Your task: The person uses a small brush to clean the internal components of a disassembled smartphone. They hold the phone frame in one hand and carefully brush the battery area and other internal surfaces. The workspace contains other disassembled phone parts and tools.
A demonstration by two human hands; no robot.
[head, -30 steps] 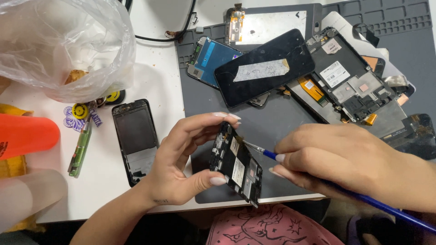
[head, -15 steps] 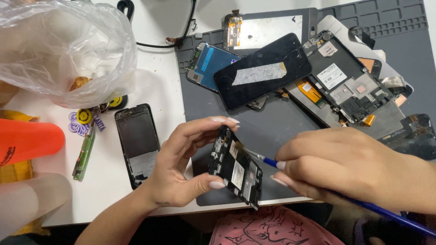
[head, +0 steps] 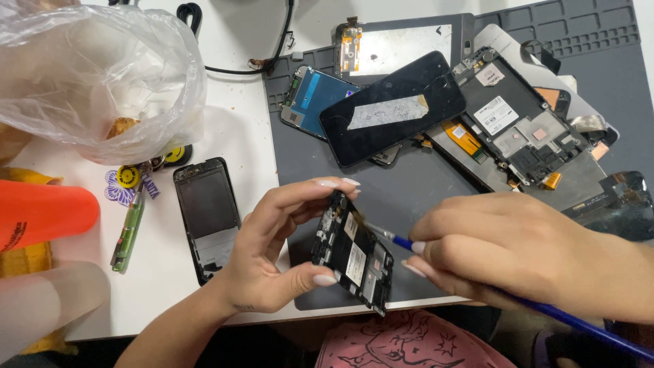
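Observation:
My left hand (head: 276, 245) grips an opened black phone body (head: 354, 253) by its top and bottom edges, tilted, with its circuit side facing me. My right hand (head: 507, 249) holds a thin blue-handled brush (head: 572, 319). The brush tip touches the upper part of the phone's board. Both hands hover over the front edge of a dark grey work mat (head: 409, 184).
A black phone frame (head: 206, 217) lies on the white table left of the mat. Several dismantled phones and screens (head: 436, 102) are piled at the back of the mat. A clear plastic bag (head: 95, 75), an orange object (head: 41, 212) and a green pen (head: 127, 232) sit at the left.
The view has shifted slightly. My hands stay together on the phone body, and the brush tip has moved a little along the board.

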